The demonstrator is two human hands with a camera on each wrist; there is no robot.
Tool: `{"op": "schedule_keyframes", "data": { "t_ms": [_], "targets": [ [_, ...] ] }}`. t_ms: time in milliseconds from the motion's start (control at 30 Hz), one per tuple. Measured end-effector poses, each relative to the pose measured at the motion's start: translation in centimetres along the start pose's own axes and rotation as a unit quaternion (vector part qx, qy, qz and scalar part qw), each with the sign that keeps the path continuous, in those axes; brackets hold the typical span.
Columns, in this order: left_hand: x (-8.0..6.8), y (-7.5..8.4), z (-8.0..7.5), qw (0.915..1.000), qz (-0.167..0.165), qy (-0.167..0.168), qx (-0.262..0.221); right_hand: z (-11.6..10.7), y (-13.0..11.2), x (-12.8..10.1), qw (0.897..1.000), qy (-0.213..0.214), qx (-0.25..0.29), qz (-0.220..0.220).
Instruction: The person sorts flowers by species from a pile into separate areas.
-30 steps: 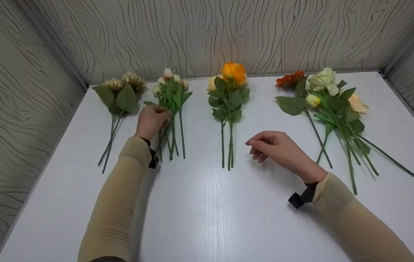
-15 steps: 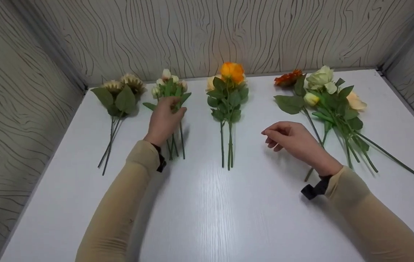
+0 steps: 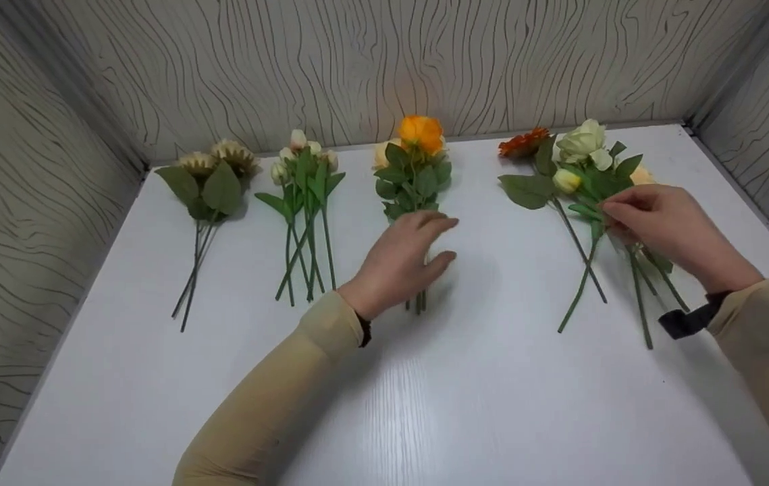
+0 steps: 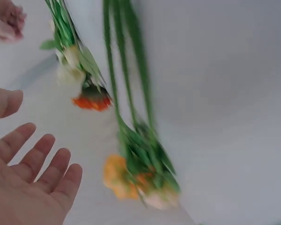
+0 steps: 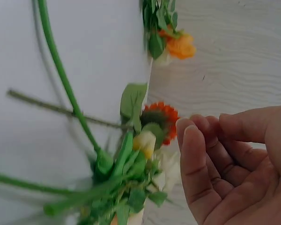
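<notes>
My left hand point(image 3: 401, 260) hovers loose over the orange flowers point(image 3: 413, 165) on the tabletop point(image 3: 425, 405), my right hand point(image 3: 668, 226) curls into the mixed flowers point(image 3: 587, 179), seemingly picking a stem, so I should pinch one next.

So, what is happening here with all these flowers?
A person is handling fake flowers laid in four bunches on a white table. The left hand is open over the orange bunch. The right hand reaches into the mixed pile on the right, fingers curled; whether it grips a stem is unclear.
</notes>
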State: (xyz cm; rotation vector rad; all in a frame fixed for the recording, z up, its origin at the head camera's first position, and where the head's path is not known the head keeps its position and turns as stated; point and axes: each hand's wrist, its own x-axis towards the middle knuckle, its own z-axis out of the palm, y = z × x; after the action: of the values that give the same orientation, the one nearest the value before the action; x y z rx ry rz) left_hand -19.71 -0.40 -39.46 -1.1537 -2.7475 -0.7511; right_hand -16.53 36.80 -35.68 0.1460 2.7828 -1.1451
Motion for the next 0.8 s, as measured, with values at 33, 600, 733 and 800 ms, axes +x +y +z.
{"op": "schedule_keyframes", "data": {
  "t_ms": [33, 600, 733, 800],
  "targets": [
    [0.0, 0.7, 0.4, 0.9996, 0.022, -0.010, 0.015, -0.6, 0.5, 0.3, 1.000, 0.006, -0.010, 0.004],
    [-0.1, 9.7, 5.9, 0.9506, 0.237, -0.114, 0.165, -2.3, 6.3, 1.7, 0.990, -0.035, -0.112, 0.073],
    [-0.3, 10.0, 6.5, 0.9505, 0.238, -0.115, 0.164, -2.2, 6.3, 1.6, 0.989, -0.053, -0.117, 0.073],
    [-0.3, 10.0, 6.7, 0.9506, 0.240, -0.113, 0.161, -2.2, 6.2, 1.5, 0.989, -0.060, -0.116, 0.074]
  ]
}}
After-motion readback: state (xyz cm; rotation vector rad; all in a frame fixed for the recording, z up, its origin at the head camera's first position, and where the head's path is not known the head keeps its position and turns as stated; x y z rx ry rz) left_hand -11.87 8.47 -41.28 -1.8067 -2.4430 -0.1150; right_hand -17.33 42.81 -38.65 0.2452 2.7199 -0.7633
